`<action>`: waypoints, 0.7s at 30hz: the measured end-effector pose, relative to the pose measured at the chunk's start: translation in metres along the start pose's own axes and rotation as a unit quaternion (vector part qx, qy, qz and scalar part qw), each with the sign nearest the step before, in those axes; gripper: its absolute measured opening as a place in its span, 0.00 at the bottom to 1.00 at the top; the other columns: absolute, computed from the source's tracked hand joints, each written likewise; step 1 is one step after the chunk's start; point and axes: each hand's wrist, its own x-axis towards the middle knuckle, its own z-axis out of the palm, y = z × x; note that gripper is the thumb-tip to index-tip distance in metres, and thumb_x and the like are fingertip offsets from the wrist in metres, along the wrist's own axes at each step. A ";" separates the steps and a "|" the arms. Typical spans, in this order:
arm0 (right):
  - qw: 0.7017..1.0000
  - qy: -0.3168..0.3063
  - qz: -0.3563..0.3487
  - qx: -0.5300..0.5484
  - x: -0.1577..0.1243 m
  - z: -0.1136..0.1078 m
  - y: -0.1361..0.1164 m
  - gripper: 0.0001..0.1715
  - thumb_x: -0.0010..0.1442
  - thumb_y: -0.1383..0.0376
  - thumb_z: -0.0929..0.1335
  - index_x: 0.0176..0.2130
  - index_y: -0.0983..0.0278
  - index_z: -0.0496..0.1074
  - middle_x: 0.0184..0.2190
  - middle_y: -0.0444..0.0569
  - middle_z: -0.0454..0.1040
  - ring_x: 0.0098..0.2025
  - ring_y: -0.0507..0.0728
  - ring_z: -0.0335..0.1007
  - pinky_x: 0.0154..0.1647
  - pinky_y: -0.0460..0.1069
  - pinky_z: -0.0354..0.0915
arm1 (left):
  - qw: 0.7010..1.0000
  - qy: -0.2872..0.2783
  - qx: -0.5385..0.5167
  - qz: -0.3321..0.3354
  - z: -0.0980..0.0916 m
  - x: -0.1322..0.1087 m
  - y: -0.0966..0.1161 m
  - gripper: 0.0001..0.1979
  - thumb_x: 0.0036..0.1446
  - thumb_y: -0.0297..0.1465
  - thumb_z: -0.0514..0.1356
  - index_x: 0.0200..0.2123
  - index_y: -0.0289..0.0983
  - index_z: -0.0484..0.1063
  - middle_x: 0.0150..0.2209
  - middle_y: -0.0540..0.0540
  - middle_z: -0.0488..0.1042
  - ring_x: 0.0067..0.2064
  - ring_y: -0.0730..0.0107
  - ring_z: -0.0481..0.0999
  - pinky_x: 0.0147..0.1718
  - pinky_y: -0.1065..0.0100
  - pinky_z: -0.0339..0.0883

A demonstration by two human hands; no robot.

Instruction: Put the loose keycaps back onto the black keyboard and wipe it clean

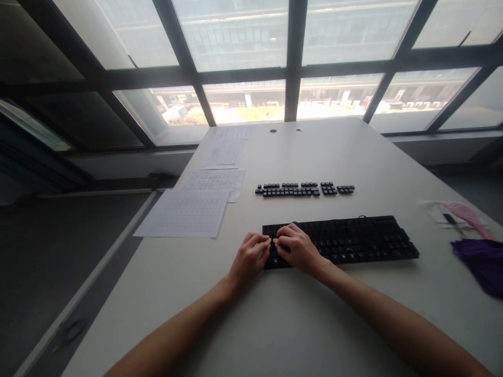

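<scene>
A black keyboard (353, 238) lies on the white table in front of me. At its left end my left hand (251, 255) is closed, fingertips pinched together over the keys and the side of the hand against the left edge. Just beside it, my right hand (297, 247) curls over the keys, thumb and fingers drawn together close to the left fingertips. Whatever sits between the fingertips is too small to make out. Behind the keyboard, loose black keycaps (291, 191) stand in rows, split into groups like a keyboard layout. My hands hide part of the keyboard's left end.
Printed paper sheets (183, 212) lie along the table's left side. At the right edge are a purple cloth (479, 264), a pink item (467, 212) and a dark-handled tool (451, 221). The white table (334, 152) reaches to large windows, with two cable holes at its far end.
</scene>
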 end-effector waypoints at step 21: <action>0.999 0.003 0.031 0.027 -0.002 -0.006 -0.008 0.12 0.67 0.71 0.66 0.47 0.59 0.77 0.42 0.51 0.78 0.47 0.61 0.70 0.50 0.55 0.68 | 0.996 0.026 -0.024 -0.077 -0.004 0.001 -0.001 0.09 0.69 0.29 0.58 0.45 0.40 0.80 0.41 0.45 0.77 0.45 0.63 0.74 0.47 0.61 0.70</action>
